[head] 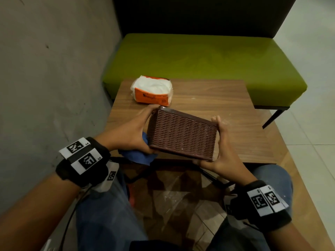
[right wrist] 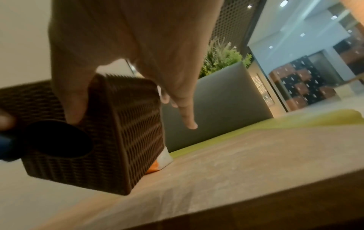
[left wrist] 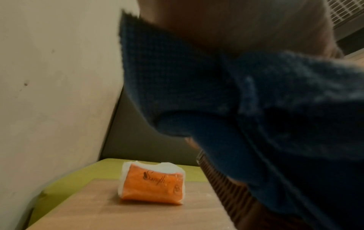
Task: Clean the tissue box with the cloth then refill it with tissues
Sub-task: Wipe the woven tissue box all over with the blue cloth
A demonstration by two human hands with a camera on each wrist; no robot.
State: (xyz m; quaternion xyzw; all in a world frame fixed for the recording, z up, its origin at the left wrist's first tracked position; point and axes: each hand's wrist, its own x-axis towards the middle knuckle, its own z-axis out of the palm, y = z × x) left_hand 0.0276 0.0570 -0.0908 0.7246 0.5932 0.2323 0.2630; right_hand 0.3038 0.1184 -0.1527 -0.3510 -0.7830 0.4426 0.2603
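Note:
Both my hands hold a brown woven tissue box (head: pixel 181 134) tilted above the near edge of the wooden table (head: pixel 217 98). My left hand (head: pixel 134 131) grips its left end, with a blue cloth (head: pixel 137 156) bunched between the palm and the box. In the left wrist view the cloth (left wrist: pixel 256 101) fills most of the picture, and a strip of the box (left wrist: pixel 222 186) shows below it. My right hand (head: pixel 219 153) grips the right end. Its thumb (right wrist: pixel 72 109) lies beside the dark oval opening (right wrist: pixel 59 140). The orange and white tissue pack (head: pixel 153 91) lies on the table behind the box.
A green bench seat (head: pixel 199 57) with a dark backrest stands behind the table. A grey wall (head: pixel 45 69) runs close along the left. My knees in jeans (head: pixel 101 214) sit below the table's near edge. Tiled floor lies to the right.

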